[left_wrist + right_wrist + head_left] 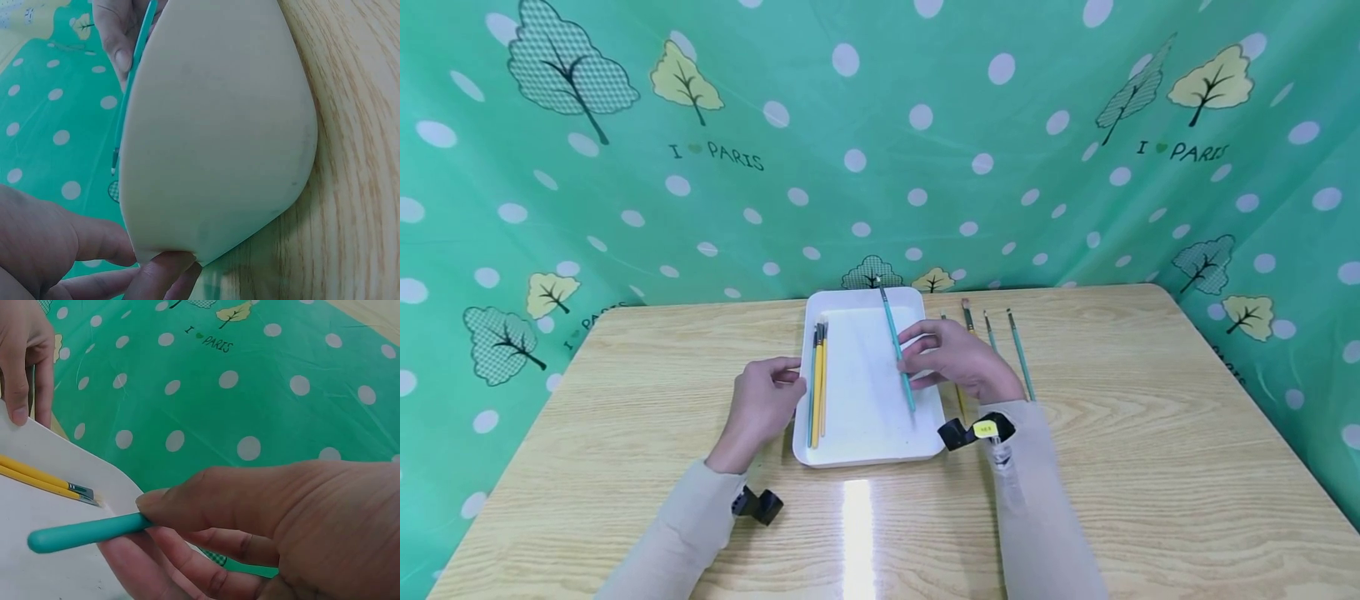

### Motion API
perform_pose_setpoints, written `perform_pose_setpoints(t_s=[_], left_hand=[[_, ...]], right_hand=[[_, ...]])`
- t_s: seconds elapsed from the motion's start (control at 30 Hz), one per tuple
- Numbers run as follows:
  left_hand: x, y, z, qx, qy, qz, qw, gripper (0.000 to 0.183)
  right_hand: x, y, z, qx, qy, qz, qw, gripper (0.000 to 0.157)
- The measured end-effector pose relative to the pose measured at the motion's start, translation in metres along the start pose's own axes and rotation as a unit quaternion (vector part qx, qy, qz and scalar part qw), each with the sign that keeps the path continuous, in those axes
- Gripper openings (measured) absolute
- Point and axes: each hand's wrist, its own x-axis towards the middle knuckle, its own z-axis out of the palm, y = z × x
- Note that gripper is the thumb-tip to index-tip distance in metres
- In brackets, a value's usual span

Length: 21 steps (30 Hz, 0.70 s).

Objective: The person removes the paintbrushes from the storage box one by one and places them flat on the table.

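My right hand [955,358] pinches a teal paintbrush [891,321] between thumb and fingers, over the right side of a white tray [857,417]. In the right wrist view the rounded handle end of this paintbrush [87,532] sticks out past the thumb. At the tray's left side my left hand [763,398] grips the wall, the thumb over the rim and fingers against the outside [219,137]. Inside the tray, along its left wall, lie several paintbrushes [817,383] with yellow and teal handles, bristles pointing to the far end.
Right of the tray, more paintbrushes lie on the wooden table [1150,467], among them a teal one [1021,354] and one with a wide dark head [967,314]; my right hand partly hides them. A green dotted cloth [880,192] hangs behind the table.
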Motion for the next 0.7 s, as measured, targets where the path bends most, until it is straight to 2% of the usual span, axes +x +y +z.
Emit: perform_pose_setpoints(t_s=[0.37,0.7], left_hand=[[0.000,0.000,0.001,-0.001,0.001,0.002,1.0000,0.039],[0.000,-0.002,0.001,-0.001,0.007,0.015,0.9999,0.038]], right_hand=[[-0.005,0.001,-0.011,-0.002,0.007,0.007,1.000,0.041],[-0.011,0.004,-0.021,-0.022,0.010,-0.005,1.000,0.045]])
